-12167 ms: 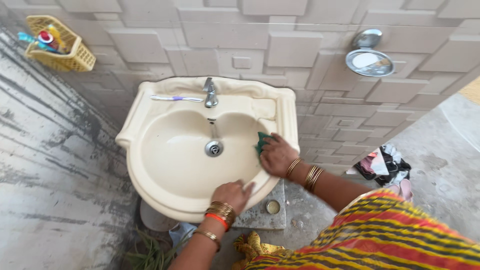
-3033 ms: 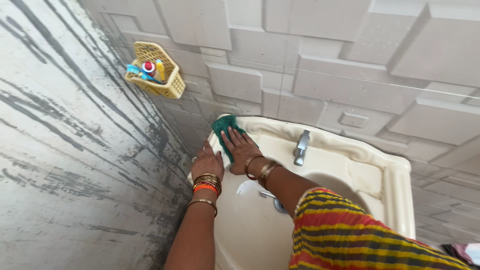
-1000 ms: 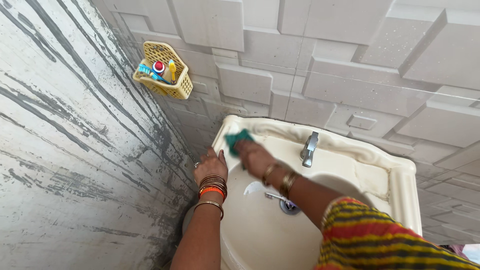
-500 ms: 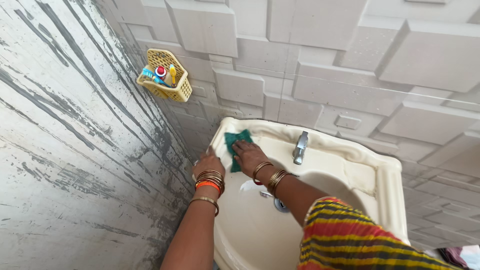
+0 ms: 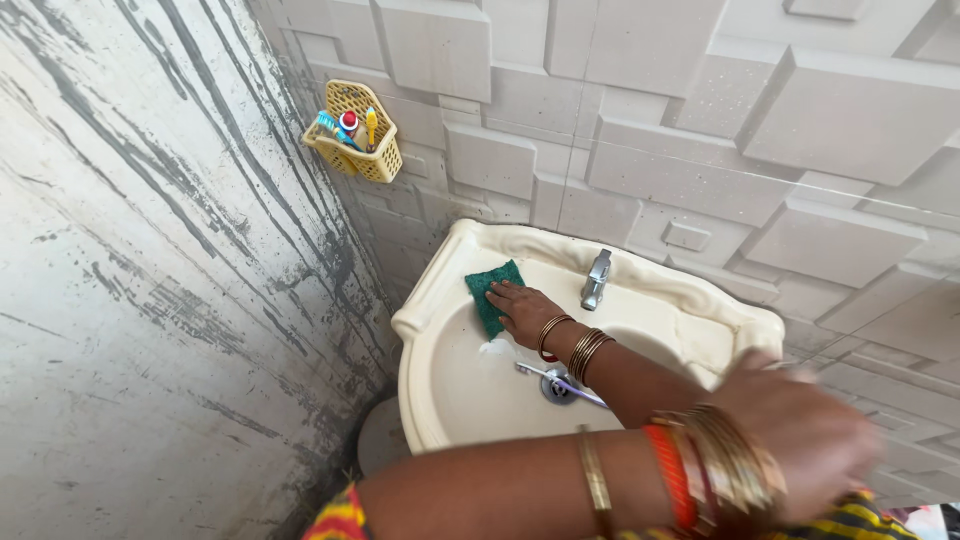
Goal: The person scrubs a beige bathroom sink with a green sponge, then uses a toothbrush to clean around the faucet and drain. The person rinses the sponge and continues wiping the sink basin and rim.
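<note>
A cream wall-mounted sink [image 5: 418, 312] sits in the corner. My right hand [image 5: 520, 308] presses a green scrub pad [image 5: 490, 290] flat on the sink's back left ledge, just left of the metal tap [image 5: 596, 280]. My left arm crosses the foreground, and my left hand [image 5: 805, 435] is blurred by the sink's right rim, fingers curled; I cannot make out anything in it. A toothbrush [image 5: 560, 382] lies in the basin across the drain.
A yellow plastic basket [image 5: 358, 135] with toothbrushes and a tube hangs on the tiled wall above and left of the sink. A streaked grey wall closes in the left side. Raised grey tiles cover the back wall.
My left hand has left the sink's left rim and swung across to the right side. The right hand with the pad has slid slightly down the ledge. The view has shifted left.
</note>
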